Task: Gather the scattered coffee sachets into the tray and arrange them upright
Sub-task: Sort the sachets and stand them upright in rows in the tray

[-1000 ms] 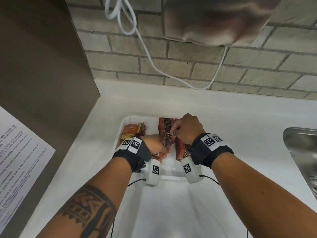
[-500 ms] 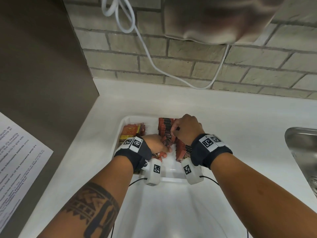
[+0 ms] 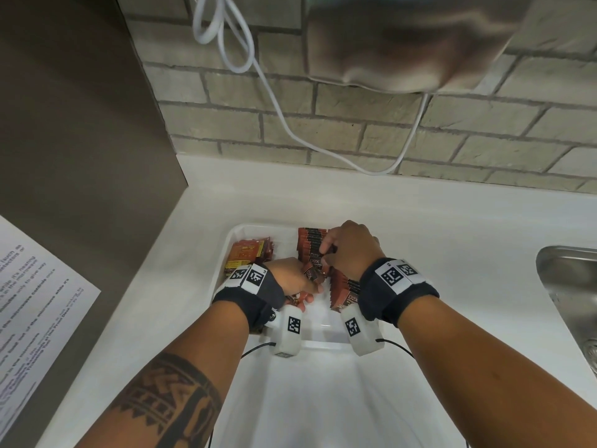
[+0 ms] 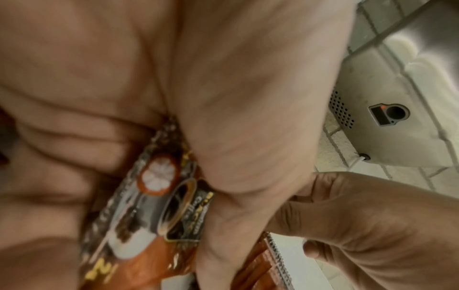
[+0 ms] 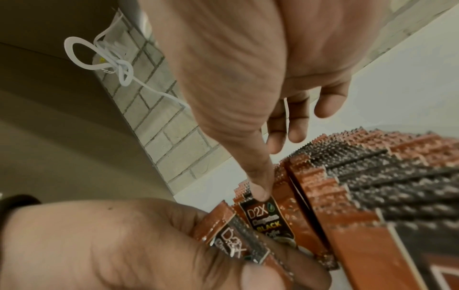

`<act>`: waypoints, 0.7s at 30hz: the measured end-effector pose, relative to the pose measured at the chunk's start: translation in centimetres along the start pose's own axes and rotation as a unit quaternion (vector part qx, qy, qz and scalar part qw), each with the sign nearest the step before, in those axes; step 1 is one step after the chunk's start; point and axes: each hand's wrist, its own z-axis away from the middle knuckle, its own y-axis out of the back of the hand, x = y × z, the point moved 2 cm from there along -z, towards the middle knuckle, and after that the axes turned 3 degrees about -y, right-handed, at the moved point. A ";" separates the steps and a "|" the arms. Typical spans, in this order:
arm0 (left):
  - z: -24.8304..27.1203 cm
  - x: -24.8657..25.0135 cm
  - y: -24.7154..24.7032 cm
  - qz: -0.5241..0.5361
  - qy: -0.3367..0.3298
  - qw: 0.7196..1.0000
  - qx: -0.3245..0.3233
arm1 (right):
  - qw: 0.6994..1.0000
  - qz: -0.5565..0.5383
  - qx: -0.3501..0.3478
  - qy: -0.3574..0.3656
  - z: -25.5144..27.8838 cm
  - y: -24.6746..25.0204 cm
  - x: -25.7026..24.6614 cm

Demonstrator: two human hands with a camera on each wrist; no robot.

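Sachets (image 3: 312, 273) gripped, left hand (image 3: 292, 279) | right hand (image 3: 350, 247) pinches one | tray (image 3: 226, 253)

Tray (image 3: 226, 253) on counter (image 3: 420, 221), sachet row (image 3: 310, 240) upright inside right, packet stack (image 3: 245, 253) left, sink (image 3: 568, 286) far right.

White countertop (image 3: 420, 221) runs back to a grey brick wall (image 3: 484, 130). Metal wall-mounted appliance (image 3: 403, 43) high on the bricks; white cable (image 3: 274, 101) hangs from it in loops, sagging down near the counter's back edge. Brown panel (image 3: 80, 124) at left, printed paper sheet (image 3: 29, 302) fixed low on it. Steel sink (image 3: 571, 292) at right edge.
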 end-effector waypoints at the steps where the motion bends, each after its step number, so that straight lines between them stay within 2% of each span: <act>1: 0.1 0.0 0.0 0.002 -0.002 1.000 0.000 | 1.000 0.000 0.000 0.001 0.0 0.0 0.0; 4: 0.6 0.2 0.0 0.010 -0.006 1.000 -0.004 | 1.000 -0.003 0.010 0.008 0.4 0.3 -0.2; 7: 1.2 0.2 0.8 0.043 -0.012 0.998 -0.035 | 0.997 -0.057 0.030 0.034 1.0 0.8 -0.3; 12: 3.2 0.8 2.0 0.202 -0.113 0.965 -0.125 | 0.990 -0.120 -0.045 0.060 2.7 2.1 -1.1; 15: 3.7 1.3 2.0 0.214 -0.158 0.958 -0.106 | 0.980 -0.187 -0.025 0.063 2.7 2.9 -1.2; 18: 4.0 1.6 1.9 0.201 -0.193 0.958 -0.066 | 0.955 -0.292 0.000 0.056 2.5 3.8 -1.3; 21: 4.2 1.7 1.9 0.188 -0.214 0.958 -0.044 | 0.940 -0.338 0.018 0.053 2.7 4.1 -1.3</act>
